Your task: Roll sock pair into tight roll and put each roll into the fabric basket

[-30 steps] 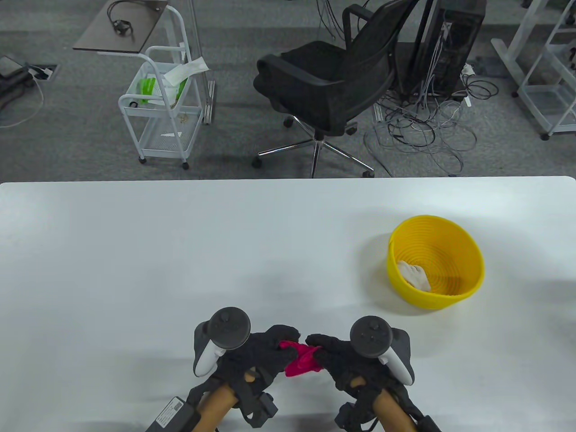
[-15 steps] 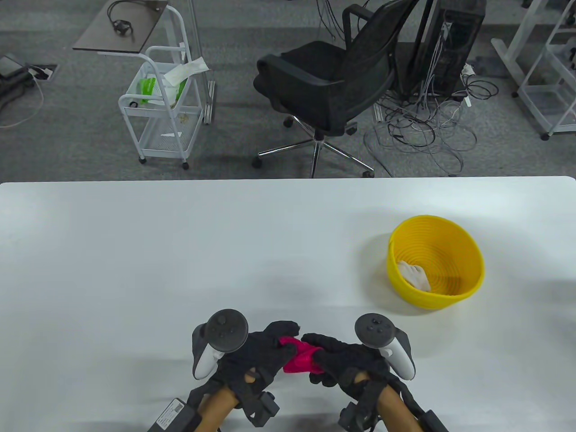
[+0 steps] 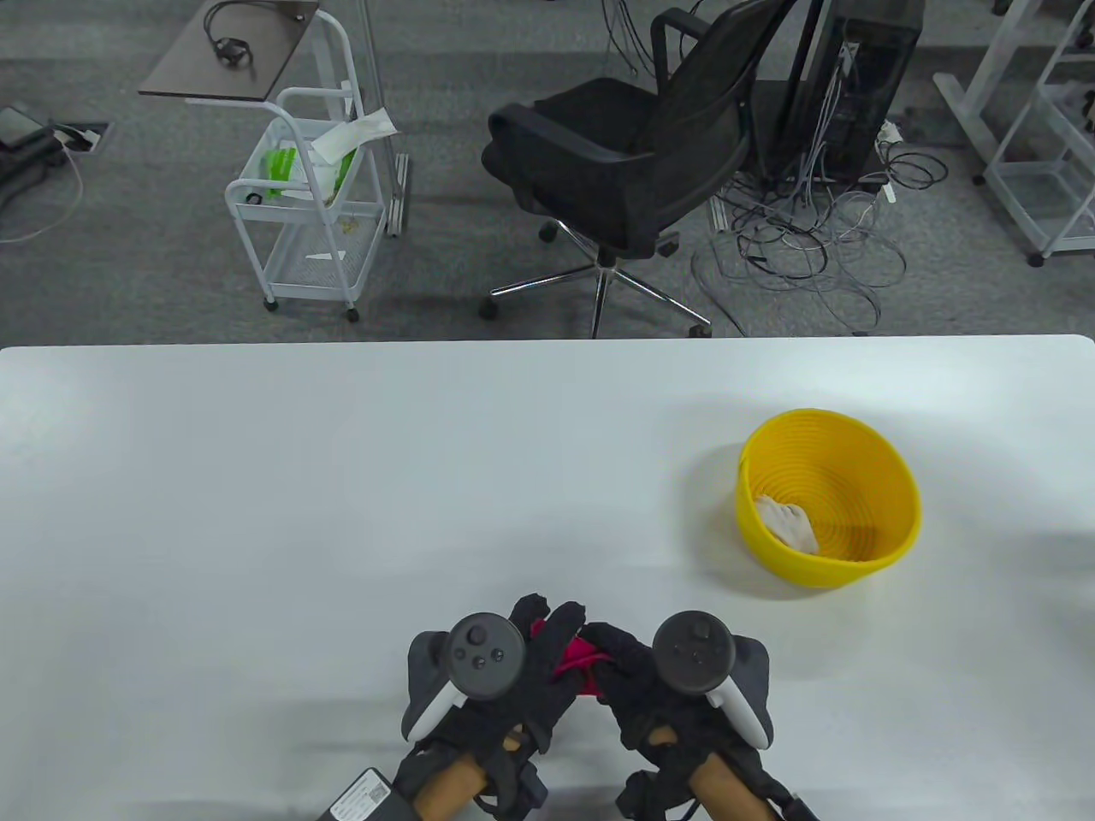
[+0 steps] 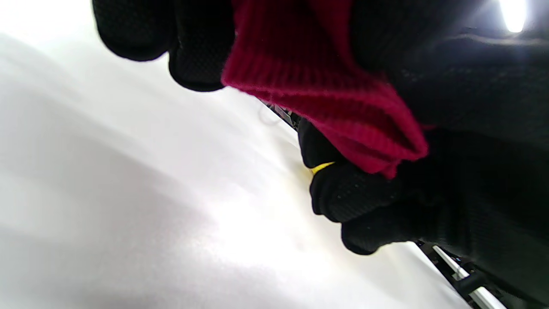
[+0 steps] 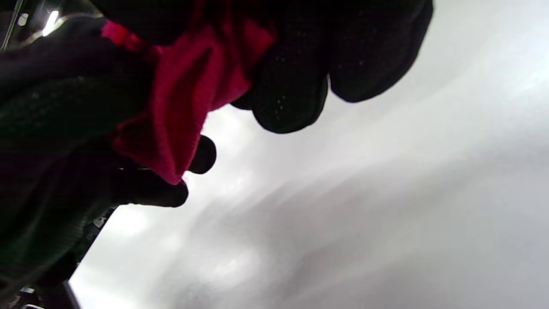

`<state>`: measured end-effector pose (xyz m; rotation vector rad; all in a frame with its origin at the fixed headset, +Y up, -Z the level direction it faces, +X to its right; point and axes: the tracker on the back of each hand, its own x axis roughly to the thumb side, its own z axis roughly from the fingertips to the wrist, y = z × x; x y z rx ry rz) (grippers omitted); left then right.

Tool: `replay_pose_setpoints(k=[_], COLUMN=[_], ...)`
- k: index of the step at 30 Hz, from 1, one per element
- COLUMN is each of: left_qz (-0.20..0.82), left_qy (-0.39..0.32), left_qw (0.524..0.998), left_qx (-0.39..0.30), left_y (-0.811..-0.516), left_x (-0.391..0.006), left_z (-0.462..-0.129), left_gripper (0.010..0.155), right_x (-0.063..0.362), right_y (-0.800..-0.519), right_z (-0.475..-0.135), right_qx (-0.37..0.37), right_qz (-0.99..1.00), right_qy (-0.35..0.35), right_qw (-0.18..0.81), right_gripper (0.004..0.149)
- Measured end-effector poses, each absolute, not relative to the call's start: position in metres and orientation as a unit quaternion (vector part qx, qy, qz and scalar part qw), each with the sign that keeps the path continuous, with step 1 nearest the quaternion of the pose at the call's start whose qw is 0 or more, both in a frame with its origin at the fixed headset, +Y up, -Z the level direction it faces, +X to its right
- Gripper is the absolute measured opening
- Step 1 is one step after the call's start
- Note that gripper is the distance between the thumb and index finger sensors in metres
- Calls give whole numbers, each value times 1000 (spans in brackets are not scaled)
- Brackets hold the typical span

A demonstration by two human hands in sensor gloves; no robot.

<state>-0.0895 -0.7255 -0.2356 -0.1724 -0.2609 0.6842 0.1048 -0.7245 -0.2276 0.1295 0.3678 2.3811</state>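
A pink-red sock roll [image 3: 575, 660] is held between both gloved hands near the table's front edge, mostly covered by fingers. My left hand [image 3: 547, 637] grips it from the left, fingers reaching over the top. My right hand [image 3: 612, 654] grips it from the right. The left wrist view shows ribbed red sock fabric [image 4: 317, 86] bunched between black fingers [image 4: 197, 56]. In the right wrist view the red sock [image 5: 184, 103] hangs between fingers [image 5: 291, 94] above the white tabletop. The yellow basket [image 3: 890, 479] stands to the right and farther back, with a white sock roll [image 3: 787, 523] inside.
The white table [image 3: 342, 479] spreads wide to the left and behind the hands. Beyond its far edge stand a black office chair [image 3: 633, 162], a white wire cart [image 3: 299, 205] and tangled cables [image 3: 813, 248] on the floor.
Both hands have closed in on each other, the left shifting right and reaching over the sock. Less of the red fabric shows now.
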Motion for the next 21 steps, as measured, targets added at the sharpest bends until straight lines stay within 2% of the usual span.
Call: replay_pose_setpoints(k=[3,9,15,16,21], left_qz=[320,307,327,324,329], left_qy=[-111,-116,-133,-136,-126], left_qw=[940,945,934,934,932], left_qx=[-34,-5,55,67,84], left_y=[-719,-713,-694,-690,-684], left_x=[-88,-87,-89,-90,-95], left_z=[-234,-235,-227,-225,-225], left_gripper=[56,49,47,47,44], right_x=[103,103,110,112,113], right_y=[-722,-728,-747,-752,-754], right_z=[-226,-227,-234,-235,-233], right_qx=[46,9,-52,-63,-68], right_qz=[924,935,903,883,812], right_qy=[135,133,235,274,317], right_qw=[354,330,356,376,486], right_gripper=[54,51,60,61,49])
